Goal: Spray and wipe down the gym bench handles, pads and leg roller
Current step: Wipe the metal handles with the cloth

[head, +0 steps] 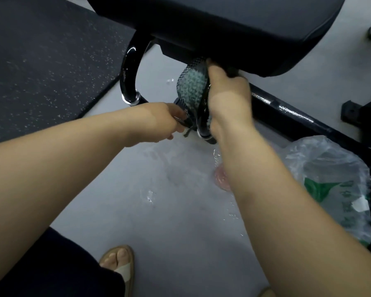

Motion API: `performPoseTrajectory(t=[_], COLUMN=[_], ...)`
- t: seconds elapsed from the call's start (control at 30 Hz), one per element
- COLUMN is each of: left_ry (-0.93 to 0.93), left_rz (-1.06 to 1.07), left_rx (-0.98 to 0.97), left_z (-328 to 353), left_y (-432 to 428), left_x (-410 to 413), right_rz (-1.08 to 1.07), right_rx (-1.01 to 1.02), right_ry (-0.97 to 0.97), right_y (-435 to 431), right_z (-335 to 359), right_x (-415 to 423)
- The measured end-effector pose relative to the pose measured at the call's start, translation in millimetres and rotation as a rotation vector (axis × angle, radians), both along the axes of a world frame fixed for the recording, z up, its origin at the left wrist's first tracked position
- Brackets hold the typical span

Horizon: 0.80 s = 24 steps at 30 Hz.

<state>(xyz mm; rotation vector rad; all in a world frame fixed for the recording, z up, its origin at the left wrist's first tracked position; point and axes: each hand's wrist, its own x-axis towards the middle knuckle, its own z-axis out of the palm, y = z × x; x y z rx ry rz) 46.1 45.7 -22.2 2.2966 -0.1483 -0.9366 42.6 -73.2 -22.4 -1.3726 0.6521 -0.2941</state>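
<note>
A teal knobbly cleaning cloth with dark mesh (192, 86) is wrapped over a glossy black curved handle (202, 121) below the black bench pad (234, 24). My right hand (227, 97) grips the cloth against that handle, fingers curled round it. My left hand (161, 121) pinches the cloth's lower dark edge at the handle's base. A second curved black handle (128, 76) stands bare to the left. No spray bottle is in view.
A black steel frame bar (291, 112) runs to the right under the pad. A crumpled clear plastic bag (330, 181) lies on the grey floor by it. Dark speckled rubber matting (41, 61) covers the left. My sandalled foot (118, 264) is below.
</note>
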Motion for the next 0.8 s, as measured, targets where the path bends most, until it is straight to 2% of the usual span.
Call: performPoseTrajectory(t=[0.07,0.17,0.23,0.3,0.37,0.43,0.5,0.57,0.6,0.7,0.8], left_ry=[0.012,0.005,0.02,0.072,0.128,0.158,0.125,0.108,0.099,0.096,0.106], left_rz=[0.009,0.068,0.18,0.23,0.252,0.298,0.335,0.342,0.338,0.357,0.403], left_rx=[-0.01,-0.03,-0.131,-0.258,-0.375,-0.484,-0.584,-0.605,-0.591,-0.555,-0.537], left_z=[-2.3,-2.9,-3.5,-1.3,0.2,5.7,10.2,12.8,12.4,8.1,5.6], left_y=[-1.2,-2.2,-5.3,-10.6,-12.9,-10.6,-5.6,-3.3,-2.4,-5.2,-10.4], left_x=[-0.9,3.4,6.9,4.0,2.5,3.8,10.5,13.6,14.4,14.3,13.3], right_rz=[-0.053,-0.074,-0.028,0.013,0.006,0.003,0.087,0.148,0.149,0.065,-0.046], right_rx=[-0.133,-0.44,-0.667,-0.76,-0.673,-0.489,-0.17,0.175,0.245,0.036,0.012], right_ry=[-0.032,-0.116,-0.164,-0.169,-0.152,-0.069,-0.034,-0.063,-0.084,-0.116,-0.229], right_y=[7.0,23.0,29.3,29.3,29.4,29.0,22.9,12.3,8.8,12.7,22.0], right_z=[-8.1,-38.0,-61.6,-75.5,-65.9,-41.3,-20.3,-8.1,-9.5,-19.4,-35.6], right_x=[-4.5,-31.6,-48.5,-52.9,-48.6,-42.7,-34.3,-32.3,-32.3,-37.3,-40.4])
